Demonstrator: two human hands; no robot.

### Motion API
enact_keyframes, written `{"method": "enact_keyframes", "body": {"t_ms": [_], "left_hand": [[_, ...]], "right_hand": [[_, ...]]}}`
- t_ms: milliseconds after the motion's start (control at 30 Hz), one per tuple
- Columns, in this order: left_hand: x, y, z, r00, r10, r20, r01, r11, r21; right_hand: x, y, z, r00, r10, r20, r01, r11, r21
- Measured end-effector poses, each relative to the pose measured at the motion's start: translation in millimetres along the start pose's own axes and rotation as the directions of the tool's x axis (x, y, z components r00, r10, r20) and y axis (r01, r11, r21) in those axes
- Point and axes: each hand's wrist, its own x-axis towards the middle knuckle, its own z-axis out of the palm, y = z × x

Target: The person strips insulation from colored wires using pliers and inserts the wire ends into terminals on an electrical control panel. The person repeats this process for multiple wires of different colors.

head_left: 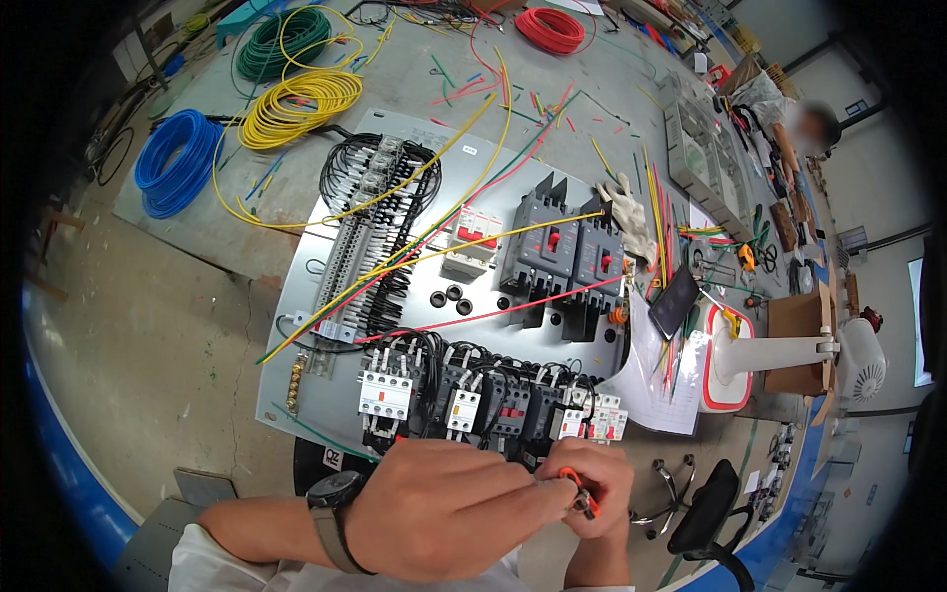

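Blue wire (178, 166) lies coiled at ten o'clock; at six the left hand (434, 508) is closed, its contents hidden; at five, an orange-and-dark tool (582, 495) sits in the closed right hand (604, 481). Likely light and stiff, it probably holds best by the orange part.

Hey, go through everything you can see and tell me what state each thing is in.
Orange tool, held, mostly hidden
Right hand, closed around the tool
Left hand, fingers curled, meeting the right
Watch, strapped on
Blue wire, coiled
Yellow wire, coiled, one strand loose
Green wire, coiled
Red wire, coiled
Gloves, off, crumpled
Red switches, on or off unclear
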Motion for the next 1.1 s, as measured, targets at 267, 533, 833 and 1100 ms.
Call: {"method": "enact_keyframes", "body": {"t_ms": [267,533,833,1100], "left_hand": [[5,2,-8,0.991,-0.130,0.033,0.132,0.990,-0.043],[8,8,-13,0.899,-0.367,0.240,0.431,0.842,-0.325],[5,4,-18,0.845,-0.410,0.345,0.523,0.767,-0.371],[1,3,-35,0.728,-0.545,0.417,0.679,0.659,-0.324]], "right_hand": [[-2,6,-11,0.944,-0.116,-0.308,0.021,0.955,-0.295],[24,4,-12,0.919,-0.346,-0.188,0.244,0.875,-0.418],[30,11,-16,0.934,-0.340,-0.109,0.275,0.879,-0.389],[23,16,-12,0.955,-0.201,-0.219,0.125,0.941,-0.316]]}}
